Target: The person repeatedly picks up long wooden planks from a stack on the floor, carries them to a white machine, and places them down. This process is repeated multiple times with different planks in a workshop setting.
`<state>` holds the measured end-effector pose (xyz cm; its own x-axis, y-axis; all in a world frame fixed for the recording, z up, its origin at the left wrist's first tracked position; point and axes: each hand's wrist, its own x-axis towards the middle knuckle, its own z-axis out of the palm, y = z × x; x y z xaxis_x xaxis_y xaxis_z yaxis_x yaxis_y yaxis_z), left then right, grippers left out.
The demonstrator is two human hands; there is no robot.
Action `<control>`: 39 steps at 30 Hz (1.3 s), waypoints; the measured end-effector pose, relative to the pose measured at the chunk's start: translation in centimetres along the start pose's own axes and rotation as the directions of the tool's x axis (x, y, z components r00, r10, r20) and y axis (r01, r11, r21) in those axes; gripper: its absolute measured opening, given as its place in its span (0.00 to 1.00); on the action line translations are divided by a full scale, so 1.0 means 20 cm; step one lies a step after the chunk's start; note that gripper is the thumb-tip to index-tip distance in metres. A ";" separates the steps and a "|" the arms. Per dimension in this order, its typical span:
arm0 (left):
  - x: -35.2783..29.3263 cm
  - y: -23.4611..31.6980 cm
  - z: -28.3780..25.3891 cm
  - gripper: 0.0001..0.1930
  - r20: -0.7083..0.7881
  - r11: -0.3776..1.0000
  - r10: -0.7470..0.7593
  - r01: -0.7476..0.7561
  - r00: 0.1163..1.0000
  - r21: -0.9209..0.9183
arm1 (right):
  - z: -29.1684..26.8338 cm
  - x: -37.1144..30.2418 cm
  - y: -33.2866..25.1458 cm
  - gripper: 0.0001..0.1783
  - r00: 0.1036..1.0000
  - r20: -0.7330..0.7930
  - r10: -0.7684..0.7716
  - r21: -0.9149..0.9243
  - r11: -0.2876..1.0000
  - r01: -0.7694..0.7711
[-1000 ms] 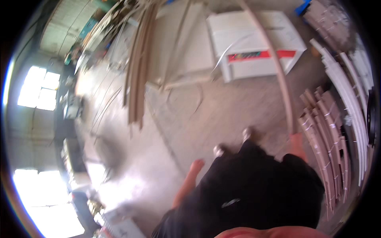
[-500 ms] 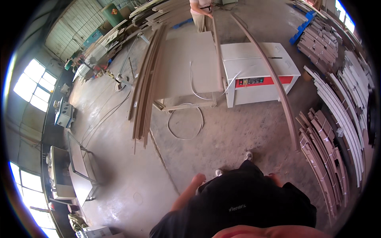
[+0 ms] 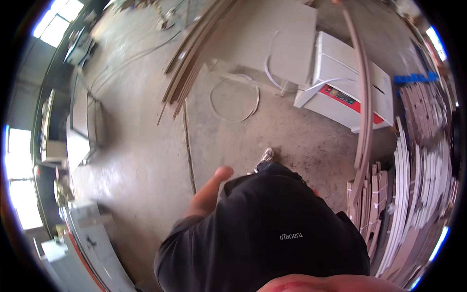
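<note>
Brown strips lie along the left edge of the surface, jutting past its near left corner; the left hand shows nothing held, its grip too blurred to tell spread from curled; the right hand barely shows, its grip unclear; longer strips cross before the white machine.

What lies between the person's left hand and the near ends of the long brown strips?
In the head view, concrete floor lies between the left hand and the brown strips, with a dark seam running through it.
</note>
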<state>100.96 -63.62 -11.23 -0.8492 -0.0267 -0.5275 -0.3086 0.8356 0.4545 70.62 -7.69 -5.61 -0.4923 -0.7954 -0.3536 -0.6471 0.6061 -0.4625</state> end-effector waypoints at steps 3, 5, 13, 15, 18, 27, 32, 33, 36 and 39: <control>0.00 -0.06 -0.36 0.13 -0.103 0.630 -0.511 0.289 0.854 -0.721 | -0.03 0.30 0.01 0.13 0.998 -0.015 0.054 0.240 0.969 -0.049; -0.02 -0.24 -0.58 0.17 -0.190 0.635 -0.643 0.377 0.742 -0.674 | -0.22 0.62 -0.10 0.13 0.991 0.132 0.026 0.476 0.875 -0.087; 0.15 -1.10 -1.47 0.29 -0.311 0.385 -0.922 0.480 0.229 -0.789 | -0.87 1.37 -0.98 0.19 0.799 0.274 0.536 0.641 0.518 -0.567; 0.25 -1.29 -1.50 0.32 -0.488 0.381 -0.872 0.669 0.030 -0.638 | -0.86 1.49 -1.07 0.19 0.810 0.233 0.539 0.671 0.513 -0.535; 0.35 -1.48 -1.58 0.35 -0.311 0.195 -0.949 0.700 -0.041 -0.687 | -0.69 1.37 -1.23 0.19 0.761 0.290 0.581 0.592 0.516 -0.620; 0.16 -1.63 -1.59 0.25 -0.325 0.424 -0.903 0.715 0.282 -0.556 | -0.57 1.28 -1.72 0.28 0.746 0.423 0.514 0.290 0.704 -0.648; 0.13 -1.31 -1.66 0.25 -0.413 0.557 -0.831 0.539 0.374 -0.632 | -0.43 2.27 -2.20 0.42 0.943 0.307 0.127 0.603 0.741 -0.297; 0.13 -1.26 -1.61 0.23 -0.501 0.637 -0.770 0.437 0.394 -0.635 | -0.45 2.53 -2.38 0.46 0.944 0.309 0.118 0.616 0.731 -0.294; 0.15 -0.94 -1.60 0.25 -0.490 0.671 -0.736 0.406 0.468 -0.620 | -0.24 3.14 -2.59 0.64 0.921 0.178 0.348 0.673 0.639 -0.372; 0.17 -0.58 -1.59 0.25 -0.401 0.677 -0.681 0.318 0.613 -0.664 | -0.42 3.36 -2.79 0.60 0.760 0.145 0.634 0.733 0.447 -0.513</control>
<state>88.04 -90.87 4.44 -0.4817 -0.8054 -0.3453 -0.7636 0.1926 0.6163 68.81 -94.92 3.26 -0.7000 -0.2196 -0.6795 0.3902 0.6793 -0.6215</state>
